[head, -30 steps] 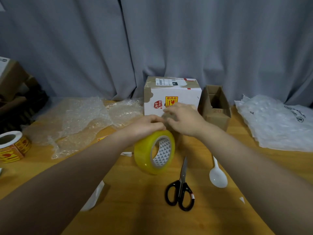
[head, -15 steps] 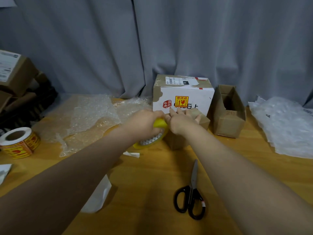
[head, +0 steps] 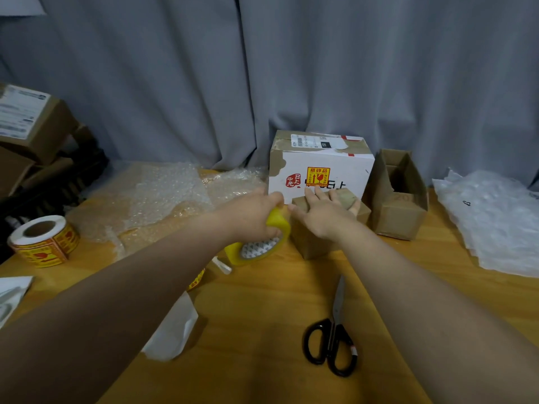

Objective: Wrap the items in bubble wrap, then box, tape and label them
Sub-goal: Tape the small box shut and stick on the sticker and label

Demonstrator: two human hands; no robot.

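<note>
**Head view.** Left hand (head: 253,211) curled round the yellow tape roll (head: 262,243), which sits against the left top edge of the small box (head: 315,243). Right hand (head: 323,214) lies flat on the box top, fingers straight, grasping nothing. The small box stands mid-table (head: 262,301), just in front of the white box (head: 320,170), with an open carton (head: 399,196) to its right. Scissors (head: 332,342) lie nearer the person; label roll (head: 43,240) at far left, bubble wrap (head: 163,196) beyond it. Step in hand, as judged: taping the lid. To do it well, the flat hand should hold the flaps closed and stop the box sliding. The roll is then drawn straight across the seam, tape taut and centred, and smoothed down before cutting. Whether a tape end already adheres cannot be told
</note>
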